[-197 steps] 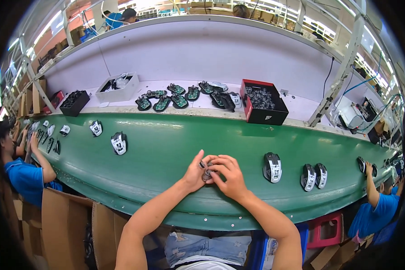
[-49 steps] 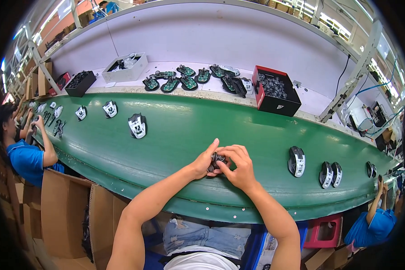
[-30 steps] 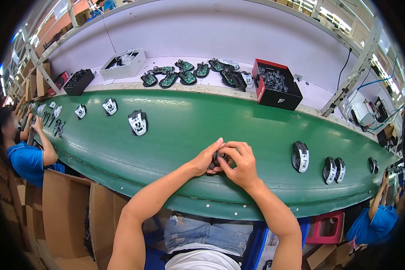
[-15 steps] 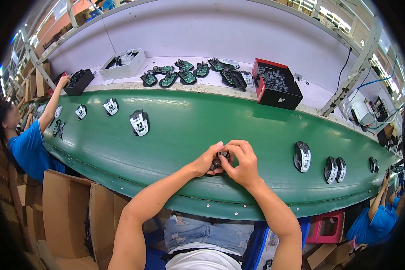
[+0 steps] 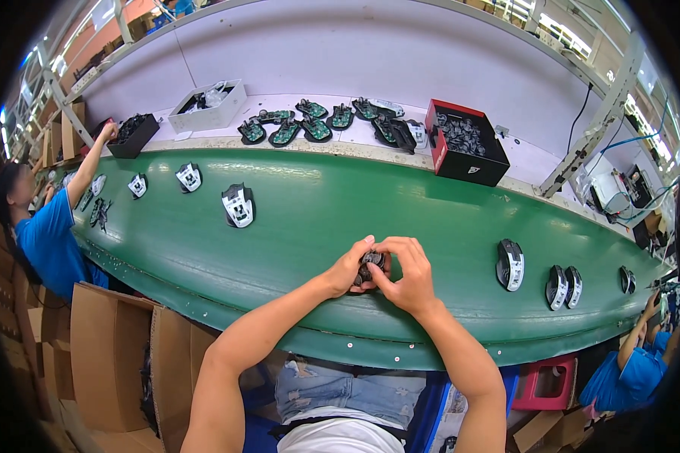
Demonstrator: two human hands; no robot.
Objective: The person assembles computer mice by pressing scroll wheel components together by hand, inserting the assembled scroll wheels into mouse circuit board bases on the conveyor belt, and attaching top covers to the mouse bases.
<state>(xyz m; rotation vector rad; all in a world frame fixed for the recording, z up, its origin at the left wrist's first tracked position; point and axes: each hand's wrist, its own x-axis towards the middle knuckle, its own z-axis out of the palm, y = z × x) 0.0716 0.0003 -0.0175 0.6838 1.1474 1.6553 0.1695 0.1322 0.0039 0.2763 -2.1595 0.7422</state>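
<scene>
Now we see more of the dark parts [image 5: 371, 261] than a second ago: our left hand [image 5: 347, 267] cups them over the green belt [image 5: 310, 219], our right hand [image 5: 408, 275] pinching; handling looks unfinished.

There are at least seven mouse shells [image 5: 239, 208], one white box [image 5: 210, 118], one stool [image 5: 527, 388].

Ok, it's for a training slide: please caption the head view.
Left hand and right hand hold small dark parts over a green work surface, with black-and-white mouse shells on both sides.
</scene>
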